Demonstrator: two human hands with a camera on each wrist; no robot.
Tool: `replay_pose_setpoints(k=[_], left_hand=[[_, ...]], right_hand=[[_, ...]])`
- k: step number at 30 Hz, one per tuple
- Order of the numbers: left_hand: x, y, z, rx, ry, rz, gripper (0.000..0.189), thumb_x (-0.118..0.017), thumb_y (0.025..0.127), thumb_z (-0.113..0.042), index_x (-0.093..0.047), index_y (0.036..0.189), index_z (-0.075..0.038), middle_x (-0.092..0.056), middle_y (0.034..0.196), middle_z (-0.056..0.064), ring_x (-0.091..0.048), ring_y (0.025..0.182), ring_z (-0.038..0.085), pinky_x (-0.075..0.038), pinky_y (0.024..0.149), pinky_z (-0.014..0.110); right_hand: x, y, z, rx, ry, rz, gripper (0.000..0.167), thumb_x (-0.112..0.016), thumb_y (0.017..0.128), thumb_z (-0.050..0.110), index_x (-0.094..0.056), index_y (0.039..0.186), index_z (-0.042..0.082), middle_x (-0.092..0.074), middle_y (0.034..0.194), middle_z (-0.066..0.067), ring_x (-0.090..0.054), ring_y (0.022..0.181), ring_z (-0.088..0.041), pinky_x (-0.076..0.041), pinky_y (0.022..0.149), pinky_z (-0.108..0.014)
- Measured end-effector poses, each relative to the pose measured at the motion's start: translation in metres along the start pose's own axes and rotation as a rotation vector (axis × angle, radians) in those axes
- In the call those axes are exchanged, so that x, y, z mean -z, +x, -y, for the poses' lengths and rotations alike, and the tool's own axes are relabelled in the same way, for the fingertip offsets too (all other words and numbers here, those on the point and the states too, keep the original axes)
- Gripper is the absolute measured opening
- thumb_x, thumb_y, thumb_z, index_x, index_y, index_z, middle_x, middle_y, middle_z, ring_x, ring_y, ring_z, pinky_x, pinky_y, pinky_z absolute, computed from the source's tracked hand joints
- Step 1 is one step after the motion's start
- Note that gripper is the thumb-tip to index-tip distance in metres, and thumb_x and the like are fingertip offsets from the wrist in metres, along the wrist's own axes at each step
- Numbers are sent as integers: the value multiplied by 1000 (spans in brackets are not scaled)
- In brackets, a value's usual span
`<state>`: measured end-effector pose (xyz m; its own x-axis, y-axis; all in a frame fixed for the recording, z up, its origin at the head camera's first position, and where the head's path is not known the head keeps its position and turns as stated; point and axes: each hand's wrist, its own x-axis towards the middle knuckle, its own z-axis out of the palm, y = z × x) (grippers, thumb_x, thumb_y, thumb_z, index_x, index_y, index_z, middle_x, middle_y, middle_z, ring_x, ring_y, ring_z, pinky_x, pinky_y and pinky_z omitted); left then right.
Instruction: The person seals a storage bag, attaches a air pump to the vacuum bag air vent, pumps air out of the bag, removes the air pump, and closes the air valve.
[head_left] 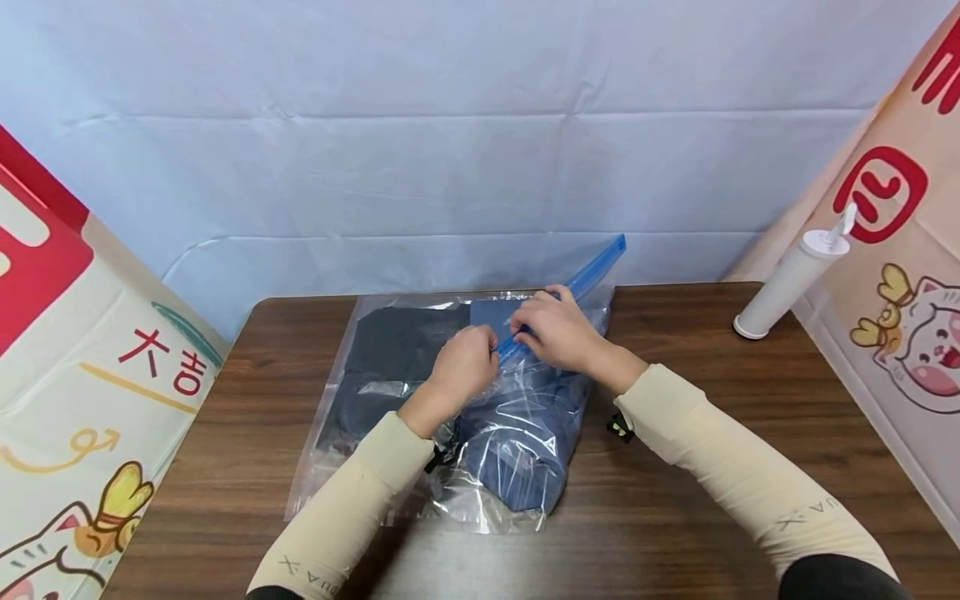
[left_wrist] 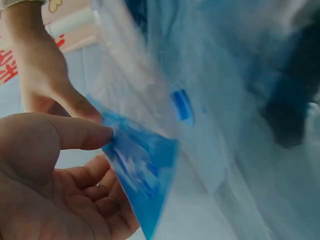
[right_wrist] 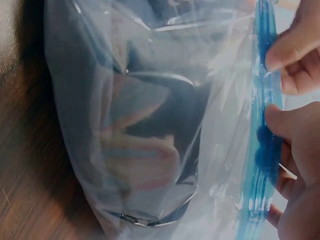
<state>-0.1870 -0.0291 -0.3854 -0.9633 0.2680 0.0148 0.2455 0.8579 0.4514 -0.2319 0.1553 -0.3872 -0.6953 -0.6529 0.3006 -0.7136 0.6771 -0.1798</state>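
Note:
A clear plastic storage bag (head_left: 517,521) lies on the table with folded dark clothing (head_left: 405,342) and blue clothing (head_left: 517,458) inside. Its blue zip strip (head_left: 596,267) runs diagonally up to the right, raised at the far end. My left hand (head_left: 461,362) pinches the strip's near part between thumb and fingers. Close beside it, my right hand (head_left: 558,333) grips the same strip farther up. Thumbs lie on one face of the zip strip (right_wrist: 262,125) in the right wrist view. A small blue piece (left_wrist: 182,105) shows blurred through the plastic in the left wrist view.
A white cylindrical pump (head_left: 787,279) stands tilted in view at the table's back right. Near the right sleeve lies a small black and yellow-green item (head_left: 620,427), partly hidden. A pale cloth (head_left: 450,183) hangs behind the wooden table (head_left: 675,500), with printed cloths at both sides.

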Motion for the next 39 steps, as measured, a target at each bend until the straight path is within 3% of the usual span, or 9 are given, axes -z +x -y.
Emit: replay_pose_setpoints(k=[4, 11, 18, 21, 27, 33, 39], left_hand=[[0, 6, -7, 17, -18, 2, 15, -68, 100, -18, -66, 92, -6, -65, 85, 10, -61, 71, 23, -49, 64, 36], [-8, 12, -4, 19, -49, -96, 10, -71, 98, -17, -72, 93, -8, -72, 95, 6, -69, 82, 22, -57, 75, 38], [-14, 14, 0, -13, -81, -152, 12, -71, 98, -14, -71, 87, -10, -71, 83, 3, -65, 71, 20, -55, 70, 37], [-13, 14, -1, 7, -102, -141, 11, -68, 98, -14, -71, 89, -9, -68, 80, 3, -61, 66, 17, -52, 65, 35], [-13, 15, -6, 32, -98, -119, 12, -65, 102, -18, -71, 95, -9, -69, 91, 4, -64, 76, 19, -54, 71, 37], [-21, 13, -7, 55, 2, -48, 14, -63, 103, -18, -67, 93, -10, -69, 91, 3, -69, 85, 22, -56, 75, 38], [-22, 15, -9, 45, 20, -74, 10, -64, 102, -14, -68, 94, -9, -68, 94, 4, -68, 88, 22, -56, 78, 37]], right_hand=[[-2, -2, 1, -19, -16, -30, 3, -72, 96, 11, -74, 97, 11, -73, 100, -3, -62, 106, -28, -28, 112, -63], [-6, -2, 3, -59, -40, -34, 4, -70, 97, 10, -73, 96, 12, -72, 96, -2, -61, 103, -28, -27, 113, -63], [-11, -2, 4, -50, -90, -47, 7, -68, 99, 13, -71, 93, 12, -71, 94, -2, -61, 100, -27, -28, 112, -65], [-11, -3, 3, -70, -65, -60, 5, -70, 98, 14, -73, 95, 12, -72, 94, -2, -62, 99, -27, -29, 112, -64], [-8, -3, 3, -87, -5, -47, 4, -74, 94, 9, -75, 95, 14, -74, 94, 0, -62, 97, -26, -28, 113, -63], [-2, -4, -4, -47, 70, 69, 15, -76, 93, 9, -73, 107, 11, -74, 104, -2, -64, 102, -27, -31, 112, -62], [4, -4, -14, 30, 26, 44, 13, -77, 90, 6, -74, 101, 11, -73, 102, -1, -62, 101, -27, -39, 103, -58]])
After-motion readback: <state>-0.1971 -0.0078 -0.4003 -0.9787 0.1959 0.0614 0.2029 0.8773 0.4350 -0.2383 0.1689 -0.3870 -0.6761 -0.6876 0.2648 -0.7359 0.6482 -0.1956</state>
